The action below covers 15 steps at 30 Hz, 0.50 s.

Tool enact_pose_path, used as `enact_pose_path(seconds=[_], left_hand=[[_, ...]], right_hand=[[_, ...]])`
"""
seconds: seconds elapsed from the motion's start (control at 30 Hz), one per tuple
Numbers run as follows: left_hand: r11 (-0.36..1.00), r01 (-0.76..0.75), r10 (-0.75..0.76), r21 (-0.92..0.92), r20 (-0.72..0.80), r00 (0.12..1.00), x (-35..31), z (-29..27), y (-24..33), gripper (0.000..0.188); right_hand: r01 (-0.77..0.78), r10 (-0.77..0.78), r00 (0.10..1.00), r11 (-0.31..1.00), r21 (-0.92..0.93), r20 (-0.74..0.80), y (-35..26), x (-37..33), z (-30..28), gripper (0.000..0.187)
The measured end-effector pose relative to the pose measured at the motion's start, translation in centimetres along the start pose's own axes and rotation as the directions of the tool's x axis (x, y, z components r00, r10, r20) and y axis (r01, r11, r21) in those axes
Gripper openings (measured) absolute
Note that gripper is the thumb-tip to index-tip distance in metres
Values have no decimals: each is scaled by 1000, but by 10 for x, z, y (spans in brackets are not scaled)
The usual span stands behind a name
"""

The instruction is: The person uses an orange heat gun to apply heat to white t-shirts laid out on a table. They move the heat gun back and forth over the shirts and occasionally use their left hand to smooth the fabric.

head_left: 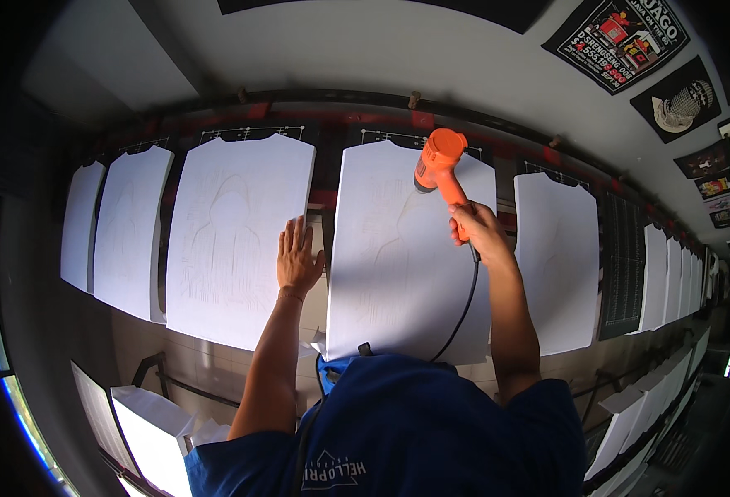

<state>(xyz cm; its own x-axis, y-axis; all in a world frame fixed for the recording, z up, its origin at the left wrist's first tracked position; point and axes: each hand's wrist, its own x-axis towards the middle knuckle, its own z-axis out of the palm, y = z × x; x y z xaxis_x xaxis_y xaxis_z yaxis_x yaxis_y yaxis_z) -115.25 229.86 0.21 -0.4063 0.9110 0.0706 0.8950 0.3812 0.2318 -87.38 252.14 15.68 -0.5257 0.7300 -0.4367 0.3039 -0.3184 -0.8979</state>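
My right hand [478, 233] grips the handle of an orange heat gun [443, 155], its dark nozzle pointing down over the upper part of a white shirt panel [381, 298]. Faint printed lines mark that panel. From the handle a black cord [467, 310] runs down toward my body. Flat and with fingers stretched out, my left hand [298, 258] rests at the right edge of another white shirt panel [236, 211], which carries a faint hooded-figure outline. Nothing is held in it.
More white panels lie on the row of boards to the left [133, 236] and right [557, 265]. A dark board with grid markings [623, 265] stands farther right. A black and red rail [332, 106] runs behind the row. Posters [617, 41] hang on the far wall. Behind me are more boards [154, 439].
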Motion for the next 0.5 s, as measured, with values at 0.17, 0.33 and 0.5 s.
enact_pose_path(seconds=[0.17, 0.33, 0.5], left_hand=[[1000, -4, 4, -1, 9, 1000, 1, -1, 2, 66], [1000, -5, 5, 8, 8, 1000, 0, 1, 1, 61], [1000, -3, 3, -3, 6, 1000, 1, 2, 1, 56]], right_hand=[[2, -2, 999, 1000, 4, -50, 3, -11, 2, 30], [-59, 59, 996, 998, -2, -61, -2, -22, -12, 29], [-56, 55, 996, 998, -19, -70, -1, -33, -23, 29]])
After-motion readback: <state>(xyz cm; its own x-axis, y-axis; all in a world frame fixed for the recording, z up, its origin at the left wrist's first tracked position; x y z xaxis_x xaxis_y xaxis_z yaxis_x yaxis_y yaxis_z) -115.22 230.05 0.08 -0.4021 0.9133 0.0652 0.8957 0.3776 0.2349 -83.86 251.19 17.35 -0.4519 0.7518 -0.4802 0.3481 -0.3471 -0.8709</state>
